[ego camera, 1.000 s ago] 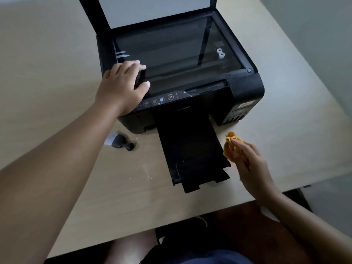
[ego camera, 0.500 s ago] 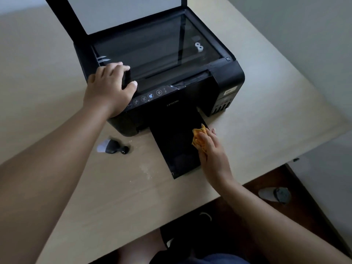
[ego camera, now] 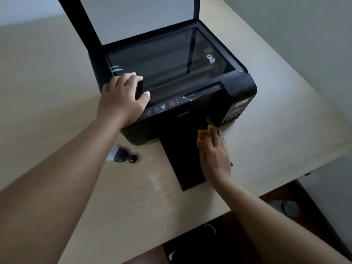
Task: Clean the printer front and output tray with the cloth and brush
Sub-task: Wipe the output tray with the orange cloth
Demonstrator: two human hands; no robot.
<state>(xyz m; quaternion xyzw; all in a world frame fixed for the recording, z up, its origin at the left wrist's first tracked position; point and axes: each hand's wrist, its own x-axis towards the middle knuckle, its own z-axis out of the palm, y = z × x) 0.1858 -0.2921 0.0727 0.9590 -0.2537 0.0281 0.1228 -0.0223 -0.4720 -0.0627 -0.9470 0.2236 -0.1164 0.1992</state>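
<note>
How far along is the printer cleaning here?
Done: nothing visibly finished. In hand: the right hand holds the orange cloth on the right edge of the output tray while the left hand grips the printer. Left: the brush lies unused on the table.

Prob. a home office/study rm: plain light-wood desk (ego camera: pixel 276 153) w/ an Epson all-in-one printer (ego camera: pixel 242 88), bare pale walls (ego camera: pixel 304 35), dark reddish floor (ego camera: pixel 308 216), what looks like a slipper (ego camera: pixel 290 207) on it.
</note>
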